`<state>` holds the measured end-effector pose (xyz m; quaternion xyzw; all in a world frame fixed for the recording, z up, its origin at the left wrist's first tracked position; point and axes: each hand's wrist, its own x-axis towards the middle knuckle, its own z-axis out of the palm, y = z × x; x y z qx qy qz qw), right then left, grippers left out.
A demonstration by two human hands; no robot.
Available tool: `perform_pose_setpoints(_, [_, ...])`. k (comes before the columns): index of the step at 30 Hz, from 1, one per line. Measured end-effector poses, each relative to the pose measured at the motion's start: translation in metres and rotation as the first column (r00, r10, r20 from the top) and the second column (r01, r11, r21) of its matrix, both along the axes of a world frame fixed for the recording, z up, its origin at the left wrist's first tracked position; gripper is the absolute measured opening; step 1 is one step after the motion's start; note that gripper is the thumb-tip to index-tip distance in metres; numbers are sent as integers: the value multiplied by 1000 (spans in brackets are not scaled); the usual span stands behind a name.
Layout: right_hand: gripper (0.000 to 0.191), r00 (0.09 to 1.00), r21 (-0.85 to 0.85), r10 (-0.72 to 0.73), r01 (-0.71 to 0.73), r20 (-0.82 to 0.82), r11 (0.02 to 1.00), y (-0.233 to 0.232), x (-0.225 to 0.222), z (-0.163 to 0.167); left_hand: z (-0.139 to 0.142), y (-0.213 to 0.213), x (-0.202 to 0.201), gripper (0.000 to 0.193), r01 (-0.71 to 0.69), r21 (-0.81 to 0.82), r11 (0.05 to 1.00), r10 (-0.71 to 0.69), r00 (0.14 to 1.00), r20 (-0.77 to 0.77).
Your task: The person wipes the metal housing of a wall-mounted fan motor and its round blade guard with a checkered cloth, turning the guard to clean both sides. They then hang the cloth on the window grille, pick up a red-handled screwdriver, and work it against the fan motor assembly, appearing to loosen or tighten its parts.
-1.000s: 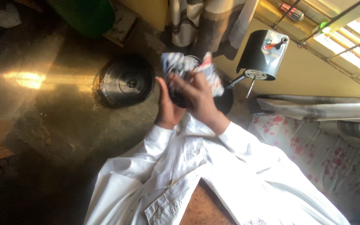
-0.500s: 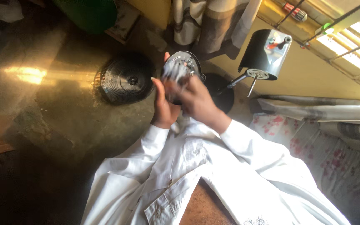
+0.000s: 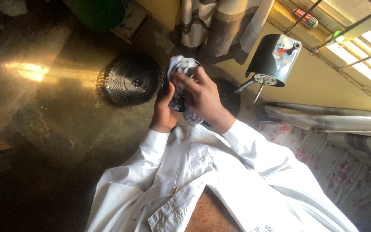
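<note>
Above floor (image 3: 65,111), both hands' grip (image 3: 185,96) around cloth (image 3: 181,66)

Dim room, window (image 3: 366,47) daylight, floor (image 3: 26,71) glare

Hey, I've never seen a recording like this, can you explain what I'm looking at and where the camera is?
The camera sits on a person's head and looks down past a white shirt at their own two hands. The left hand holds a dark round part, hard to identify. The right hand presses a patterned cloth against it. On the dark floor lies a round fan grille. A fan stand sits by the yellow wall, and a striped curtain hangs above.
</note>
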<state>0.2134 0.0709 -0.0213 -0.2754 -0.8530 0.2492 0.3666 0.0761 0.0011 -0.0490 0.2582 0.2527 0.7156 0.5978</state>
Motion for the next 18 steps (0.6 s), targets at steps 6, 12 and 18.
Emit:
perform_pose_setpoints(6, [66,999,-105,-46,47,14,993,-12,-3,-7,14,0,-17,84,-109,60,992,101,988,119])
perform_pose_setpoints(12, [59,971,69,161,-175,177,982,-21,3,4,12,3,-13,78,-98,67,993,75,955,286])
perform_pose_setpoints(18, [71,977,71,-41,27,210,997,-9,3,13,8,3,-8,83,-134,77,988,115,970,214])
